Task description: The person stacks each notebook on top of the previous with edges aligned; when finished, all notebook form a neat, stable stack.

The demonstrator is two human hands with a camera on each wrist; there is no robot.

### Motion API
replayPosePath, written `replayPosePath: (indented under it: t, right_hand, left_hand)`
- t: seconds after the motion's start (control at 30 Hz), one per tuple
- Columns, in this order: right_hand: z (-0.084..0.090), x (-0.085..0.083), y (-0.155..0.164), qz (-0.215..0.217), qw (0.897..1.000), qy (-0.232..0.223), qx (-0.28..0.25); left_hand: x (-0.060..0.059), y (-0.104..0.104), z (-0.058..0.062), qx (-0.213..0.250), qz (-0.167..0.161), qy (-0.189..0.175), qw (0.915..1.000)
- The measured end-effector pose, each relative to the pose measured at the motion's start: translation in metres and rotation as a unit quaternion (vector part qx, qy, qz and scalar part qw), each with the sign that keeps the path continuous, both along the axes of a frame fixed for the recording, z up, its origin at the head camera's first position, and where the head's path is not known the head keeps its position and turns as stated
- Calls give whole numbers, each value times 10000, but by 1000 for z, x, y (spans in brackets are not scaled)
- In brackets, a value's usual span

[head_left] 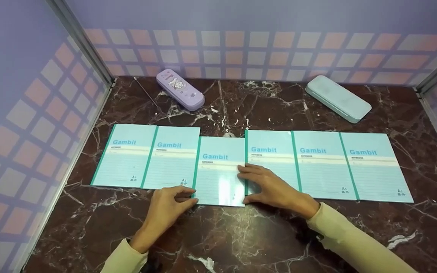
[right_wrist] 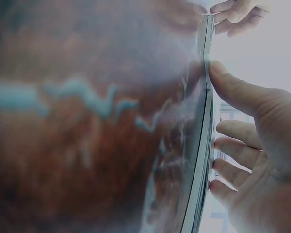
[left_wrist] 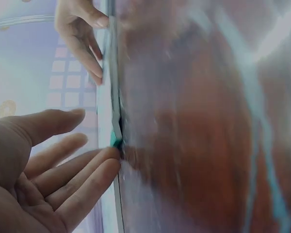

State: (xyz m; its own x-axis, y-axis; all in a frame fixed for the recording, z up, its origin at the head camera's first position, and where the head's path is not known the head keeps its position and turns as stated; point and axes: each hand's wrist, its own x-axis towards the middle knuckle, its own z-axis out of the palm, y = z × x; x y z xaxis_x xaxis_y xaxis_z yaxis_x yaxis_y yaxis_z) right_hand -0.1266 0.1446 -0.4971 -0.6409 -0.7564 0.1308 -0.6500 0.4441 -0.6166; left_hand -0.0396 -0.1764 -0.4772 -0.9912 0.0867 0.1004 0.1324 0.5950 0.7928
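A pale blue notebook (head_left: 218, 148) with a green spine lies flat between my hands, lower than the notebooks on either side of it. At its lower left corner, my left hand (head_left: 169, 204) touches the spine side with loosely extended fingers. My right hand (head_left: 271, 187) rests along its right edge, thumb at the lower right corner and fingers spread higher up. Two matching notebooks (head_left: 127, 159) lie to its left, and three more notebooks (head_left: 319, 163) lie to its right. In the right wrist view, the right hand (right_wrist: 262, 141) shows relaxed fingers touching the covers.
A purple pencil case (head_left: 180, 90) stands at the back left beside a thin stick (head_left: 145, 91). At the back right is a pale blue-green case (head_left: 338, 98). Checked panels (head_left: 233, 57) enclose the dark marbled table (head_left: 241, 239).
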Motion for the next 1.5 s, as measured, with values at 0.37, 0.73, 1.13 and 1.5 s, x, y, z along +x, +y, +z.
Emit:
replayPosePath:
  t: [0.37,0.73,1.13,1.5]
  right_hand:
    - [-1,-2,0,-95,9999,-35,63]
    - [-1,-1,0,-132,9997,-215,-3]
    - [11,8,3,-989,9675,-1839,-1427]
    - [17,14,-4,-1417,8966,-3739,-1901]
  left_hand:
    - [-4,-3,8,2617,1217,-1164,9503]
    - [-10,4,4,3446,743,-1850,9173]
    - [-18,2,8,4275,844,-1916,8794]
    - [-26,10,13,4898,982,-1840,8465]
